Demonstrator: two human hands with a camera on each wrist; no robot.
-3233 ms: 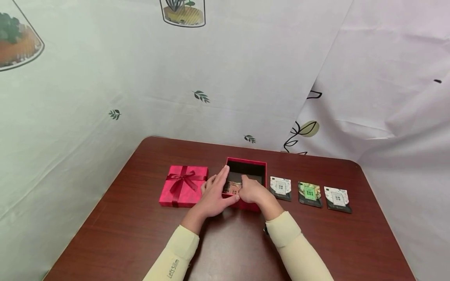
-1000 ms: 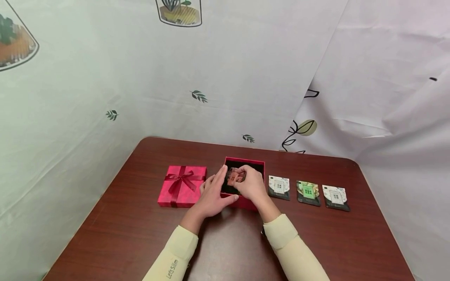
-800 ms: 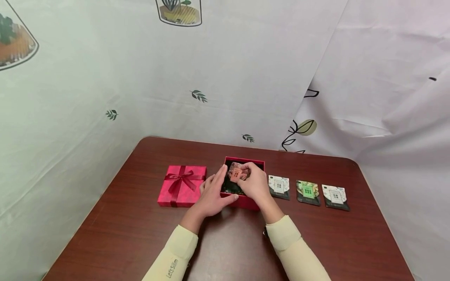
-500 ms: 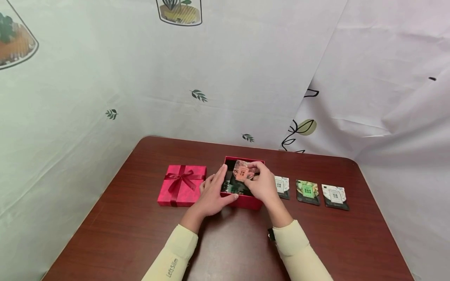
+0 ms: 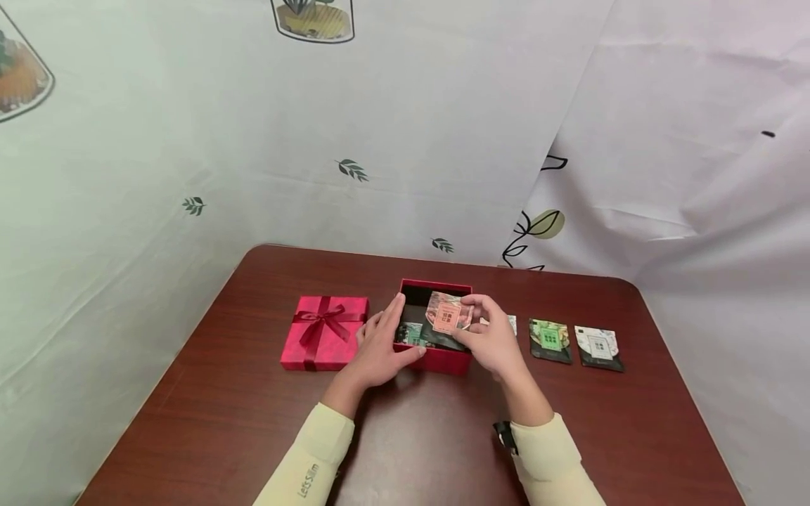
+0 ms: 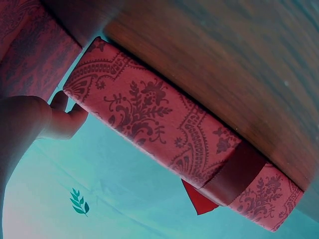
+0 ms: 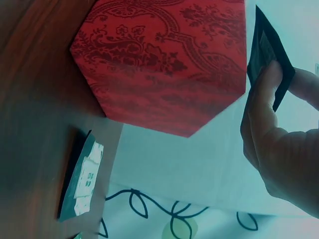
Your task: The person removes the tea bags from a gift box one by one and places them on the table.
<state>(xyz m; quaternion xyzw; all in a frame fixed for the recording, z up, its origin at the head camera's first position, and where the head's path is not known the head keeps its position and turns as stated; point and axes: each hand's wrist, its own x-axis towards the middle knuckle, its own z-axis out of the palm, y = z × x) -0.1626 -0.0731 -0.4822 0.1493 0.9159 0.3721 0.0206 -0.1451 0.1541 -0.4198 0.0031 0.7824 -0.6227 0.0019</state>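
Between thumb and fingers, my right hand [image 5: 498, 346] pinches a pink-and-black sachet [image 5: 446, 315] by its right edge, over the open red box [image 5: 443, 361]. In the right wrist view this sachet [image 7: 273, 50] appears edge-on, beside the box wall [image 7: 164, 69]. My left hand [image 5: 375, 355] rests along the box's left side with fingers straight, its thumb at the front rim. Inside the box a green-labelled sachet [image 5: 411, 333] shows at the front left; the rest of the floor there is partly hidden by the held sachet.
Left of the box lies its red lid [image 5: 334, 348] with a ribbon bow. To the right, a green sachet [image 5: 550, 340] and a white sachet [image 5: 598, 347] lie in a row, with another white one [image 5: 512, 323] mostly behind my right hand. A patterned cloth hangs behind the table.
My right hand, which was reaching into the box, has pinched the pink sachet and brought it up and rightward, uncovering the green-labelled one. The left hand has stayed at the box's side.
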